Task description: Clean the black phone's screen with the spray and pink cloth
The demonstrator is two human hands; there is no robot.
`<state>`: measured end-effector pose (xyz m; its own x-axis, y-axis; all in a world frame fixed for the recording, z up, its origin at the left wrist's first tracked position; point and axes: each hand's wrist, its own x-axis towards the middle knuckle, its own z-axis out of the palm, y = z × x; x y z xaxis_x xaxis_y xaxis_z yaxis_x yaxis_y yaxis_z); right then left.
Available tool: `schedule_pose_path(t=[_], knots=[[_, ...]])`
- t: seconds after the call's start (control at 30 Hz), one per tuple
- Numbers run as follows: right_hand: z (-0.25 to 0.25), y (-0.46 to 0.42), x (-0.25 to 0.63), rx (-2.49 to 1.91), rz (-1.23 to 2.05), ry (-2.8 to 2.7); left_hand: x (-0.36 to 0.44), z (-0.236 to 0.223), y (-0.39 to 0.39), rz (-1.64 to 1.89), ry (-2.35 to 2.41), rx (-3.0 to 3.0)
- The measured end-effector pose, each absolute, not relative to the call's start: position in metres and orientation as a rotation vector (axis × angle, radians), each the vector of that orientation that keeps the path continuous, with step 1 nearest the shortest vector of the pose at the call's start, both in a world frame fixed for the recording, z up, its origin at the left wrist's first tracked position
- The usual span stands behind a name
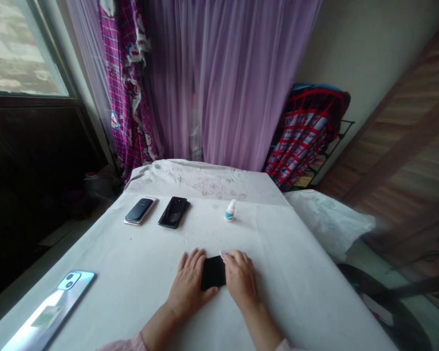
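Observation:
A phone with a black face (212,273) lies flat on the white cloth, between my two hands. My left hand (189,282) rests at its left side, with the thumb along the near edge and the fingers stretched toward the far edge, gripping it. On the right end of the phone lies my right hand (240,279), its fingers bent and pressed together. A small pale bit shows at those fingertips; whether it is a nail or a scrap of cloth I cannot tell. Beyond the hands stands a small white spray bottle (230,211) with a blue label, upright.
Stacked phones lie at the back left: a dark blue one (139,209) on a paler one, and a black pair (173,212). A shiny light-blue phone (54,312) lies face down at the near left. The white tablecloth (289,273) slopes off at the right beside a plastic bag (325,219).

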<state>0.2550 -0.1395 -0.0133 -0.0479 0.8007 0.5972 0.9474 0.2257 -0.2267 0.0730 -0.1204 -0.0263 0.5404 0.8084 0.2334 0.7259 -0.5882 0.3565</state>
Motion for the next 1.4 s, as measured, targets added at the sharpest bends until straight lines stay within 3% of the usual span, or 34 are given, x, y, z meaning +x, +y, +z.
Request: schedule_pose_path(t=[0.37,0.7,0.97,1.4], knots=[[-0.021,-0.128,0.313,-1.598,-0.175,-1.893,0.068,-0.024,-0.114,0.5,1.177,2.618],[-0.007,-0.129,0.247,-1.466,0.005,-2.024,0.068,-0.019,-0.109,0.463,1.148,2.647],[-0.019,-0.129,0.31,-1.614,-0.087,-1.857,0.064,-0.013,-0.095,0.411,1.027,2.609],[-0.031,-0.138,0.317,-1.557,0.027,-1.691,0.059,-0.028,-0.095,0.609,0.967,2.824]])
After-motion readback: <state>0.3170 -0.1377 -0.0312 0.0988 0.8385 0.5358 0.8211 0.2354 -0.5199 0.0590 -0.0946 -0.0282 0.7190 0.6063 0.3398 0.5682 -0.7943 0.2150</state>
